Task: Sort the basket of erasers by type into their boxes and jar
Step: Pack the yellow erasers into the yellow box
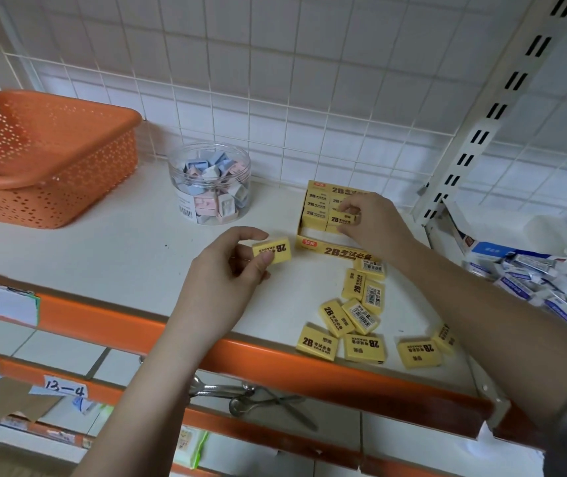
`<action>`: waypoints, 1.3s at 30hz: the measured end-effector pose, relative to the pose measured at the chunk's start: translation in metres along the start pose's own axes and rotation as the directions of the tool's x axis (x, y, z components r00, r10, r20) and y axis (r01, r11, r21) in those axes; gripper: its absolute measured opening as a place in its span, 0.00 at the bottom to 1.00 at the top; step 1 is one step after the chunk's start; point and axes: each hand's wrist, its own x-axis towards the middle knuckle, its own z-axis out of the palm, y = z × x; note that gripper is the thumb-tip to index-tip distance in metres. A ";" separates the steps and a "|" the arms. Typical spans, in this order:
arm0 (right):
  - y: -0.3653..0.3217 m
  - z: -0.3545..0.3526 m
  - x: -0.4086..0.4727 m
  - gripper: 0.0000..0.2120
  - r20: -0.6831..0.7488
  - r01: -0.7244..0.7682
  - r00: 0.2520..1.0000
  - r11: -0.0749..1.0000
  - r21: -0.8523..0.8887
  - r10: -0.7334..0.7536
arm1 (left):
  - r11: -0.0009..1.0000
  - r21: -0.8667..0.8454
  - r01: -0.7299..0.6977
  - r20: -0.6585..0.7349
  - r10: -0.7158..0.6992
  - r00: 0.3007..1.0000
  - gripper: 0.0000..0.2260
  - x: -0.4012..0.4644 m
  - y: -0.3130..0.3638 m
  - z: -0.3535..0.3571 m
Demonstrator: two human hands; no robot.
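Observation:
My left hand [230, 266] pinches a yellow 2B eraser [272, 249] just above the white shelf, left of the yellow eraser box [323, 247]. Over that box, my right hand [368, 218] pinches another yellow eraser [340, 219] and sets it among the rows packed inside. Several loose yellow erasers [357, 318] lie on the shelf in front of the box, near the orange edge. A clear jar [210, 183] of pastel blue and pink erasers stands behind my left hand. The orange basket [44, 156] sits tilted at the far left.
A white and blue box [502, 242] with a pile of white and blue erasers [543, 287] lies at the right, past the upright shelf post [474, 132]. A wire grid backs the shelf. Scissors [251, 401] hang below the orange shelf lip.

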 end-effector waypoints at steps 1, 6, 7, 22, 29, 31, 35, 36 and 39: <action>0.001 0.000 0.000 0.14 0.001 0.008 1.000 1.000 -0.018 -0.008 | 1.000 -0.022 0.006 0.004 -0.006 1.000 0.10 0.000 0.000 0.000; 0.004 0.003 -0.001 0.12 -0.025 0.049 0.998 0.996 -0.072 -0.051 | 0.989 -0.139 0.040 0.024 -0.037 0.999 0.12 -0.001 0.000 0.000; 0.004 0.003 -0.001 0.12 -0.032 0.052 0.998 0.996 -0.075 -0.054 | 0.988 -0.152 0.037 0.031 -0.033 0.999 0.12 -0.001 -0.001 0.000; 0.002 -0.070 -0.090 0.05 0.475 0.055 0.878 0.998 0.018 -0.057 | 0.998 0.001 -0.067 0.207 0.065 0.976 0.08 0.091 0.023 0.029; 0.014 -0.091 -0.124 0.17 0.559 -0.020 0.828 0.999 -0.035 0.036 | 0.930 0.227 -0.290 0.477 0.153 0.866 0.11 0.138 0.046 0.088; 0.016 -0.091 -0.130 0.18 0.570 -0.021 0.820 0.998 -0.051 0.047 | 0.893 0.276 -0.356 0.533 0.166 0.829 0.11 0.146 0.046 0.101; 0.021 -0.082 -0.138 0.17 0.562 -0.015 0.823 0.993 -0.118 0.079 | 0.806 0.352 -0.476 0.658 0.149 0.738 0.11 0.153 0.041 0.117; 0.021 -0.081 -0.139 0.16 0.552 -0.013 0.830 0.992 -0.128 0.083 | 0.774 0.374 -0.510 0.685 0.141 0.715 0.11 0.154 0.040 0.120; 0.022 -0.081 -0.140 0.15 0.523 -0.017 0.848 0.991 -0.131 0.083 | 0.715 0.400 -0.573 0.726 0.135 0.675 0.11 0.156 0.037 0.126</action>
